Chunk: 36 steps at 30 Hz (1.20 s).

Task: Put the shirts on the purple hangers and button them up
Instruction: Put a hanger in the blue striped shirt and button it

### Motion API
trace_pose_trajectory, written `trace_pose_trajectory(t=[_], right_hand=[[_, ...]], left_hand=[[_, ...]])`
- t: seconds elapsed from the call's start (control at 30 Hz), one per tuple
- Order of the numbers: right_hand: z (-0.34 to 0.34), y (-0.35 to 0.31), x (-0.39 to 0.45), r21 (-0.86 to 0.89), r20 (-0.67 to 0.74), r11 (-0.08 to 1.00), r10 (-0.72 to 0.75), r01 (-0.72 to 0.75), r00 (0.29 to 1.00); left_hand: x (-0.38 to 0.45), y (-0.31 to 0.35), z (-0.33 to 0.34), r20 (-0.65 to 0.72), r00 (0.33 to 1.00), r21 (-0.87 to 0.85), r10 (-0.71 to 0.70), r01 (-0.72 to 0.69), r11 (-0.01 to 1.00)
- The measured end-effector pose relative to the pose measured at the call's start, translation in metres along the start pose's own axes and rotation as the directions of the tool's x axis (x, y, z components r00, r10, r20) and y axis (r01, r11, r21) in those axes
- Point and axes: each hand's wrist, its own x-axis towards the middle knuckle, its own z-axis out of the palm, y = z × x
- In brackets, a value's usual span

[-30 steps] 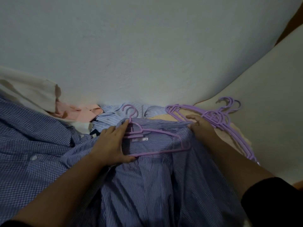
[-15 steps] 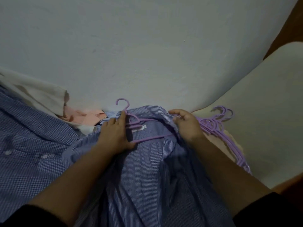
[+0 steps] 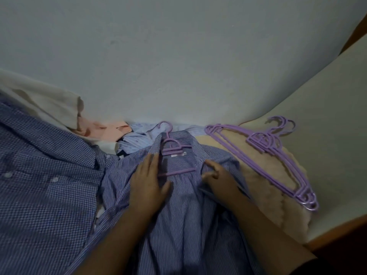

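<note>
A blue striped shirt lies front up in the middle, collar toward the wall. A purple hanger sits inside it, its hook sticking out past the collar and its lower bar showing in the open front. My left hand rests on the shirt's left front panel with fingers fairly straight, beside the hanger. My right hand pinches the right front edge of the shirt just below the collar.
A stack of spare purple hangers lies to the right on a beige cushion. A blue checked shirt fills the left. Cream, pink and pale blue garments pile against the wall behind.
Both shoulders of the striped shirt now cover the hanger's arms. My left hand slid down off the hanger onto the left panel. My right hand moved inward from the shoulder to the front edge.
</note>
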Motion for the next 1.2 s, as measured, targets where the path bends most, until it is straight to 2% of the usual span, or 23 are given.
trace_pose_trajectory(t=[0.07, 0.17, 0.23, 0.3, 0.43, 0.5, 0.57, 0.63, 0.7, 0.77, 0.87, 0.93, 1.03, 1.07, 1.2], right_hand=[[0.003, 0.006, -0.008, 0.007, 0.027, 0.999, 0.038, -0.038, 0.999], [0.011, 0.016, -0.019, -0.186, -0.055, 0.982, 0.008, -0.018, 0.998], [0.014, 0.014, -0.025, -0.228, -0.119, 0.974, -0.037, 0.009, 0.992], [0.019, 0.007, -0.028, -0.165, -0.126, 0.985, -0.078, 0.057, 0.989], [0.034, -0.009, -0.028, -0.051, -0.096, 0.987, -0.155, 0.151, 0.983], [0.041, -0.004, -0.029, 0.001, 0.003, 0.996, -0.085, 0.085, 0.996], [0.046, 0.008, -0.032, 0.059, 0.068, 0.997, 0.036, -0.040, 0.997], [0.051, 0.017, -0.035, 0.174, 0.040, 0.975, 0.131, -0.136, 0.991], [0.055, 0.020, -0.036, 0.333, -0.031, 0.928, 0.188, -0.167, 0.982], [0.060, 0.020, -0.034, 0.449, -0.068, 0.879, 0.209, -0.157, 0.975], [0.066, 0.015, -0.030, 0.488, -0.107, 0.866, 0.178, -0.105, 0.978], [0.070, 0.012, -0.025, 0.457, -0.116, 0.887, 0.129, -0.062, 0.985], [0.076, 0.008, -0.018, 0.441, -0.018, 0.895, 0.082, -0.066, 0.996], [0.076, 0.007, -0.016, 0.436, 0.012, 0.897, 0.074, -0.072, 0.997], [0.078, 0.011, -0.009, 0.444, 0.014, 0.887, 0.136, -0.128, 0.991]], left_hand=[[-0.020, 0.003, 0.000, -0.052, 0.990, -0.012, -0.133, 0.133, 0.991], [-0.036, 0.009, -0.003, -0.096, 0.958, 0.021, -0.270, 0.273, 0.962], [-0.037, 0.013, -0.009, -0.052, 0.937, -0.067, -0.346, 0.342, 0.937], [-0.036, 0.021, -0.014, 0.034, 0.912, -0.209, -0.409, 0.407, 0.889], [-0.034, 0.048, -0.011, 0.057, 0.912, -0.513, -0.407, 0.376, 0.771], [-0.039, 0.056, 0.002, 0.110, 0.902, -0.571, -0.418, 0.402, 0.716], [-0.050, 0.058, 0.016, 0.191, 0.878, -0.607, -0.438, 0.456, 0.651], [-0.060, 0.058, 0.026, 0.197, 0.876, -0.660, -0.441, 0.451, 0.601], [-0.066, 0.059, 0.030, 0.119, 0.890, -0.717, -0.440, 0.384, 0.582], [-0.067, 0.060, 0.033, 0.065, 0.909, -0.738, -0.411, 0.321, 0.593], [-0.057, 0.062, 0.031, 0.068, 0.924, -0.764, -0.375, 0.290, 0.577], [-0.046, 0.060, 0.030, 0.113, 0.908, -0.833, -0.404, 0.308, 0.459], [-0.034, 0.051, 0.031, 0.236, 0.863, -0.918, -0.447, 0.349, 0.187], [-0.031, 0.048, 0.031, 0.270, 0.849, -0.922, -0.454, 0.364, 0.132], [-0.029, 0.042, 0.036, 0.315, 0.816, -0.903, -0.484, 0.415, 0.112]])
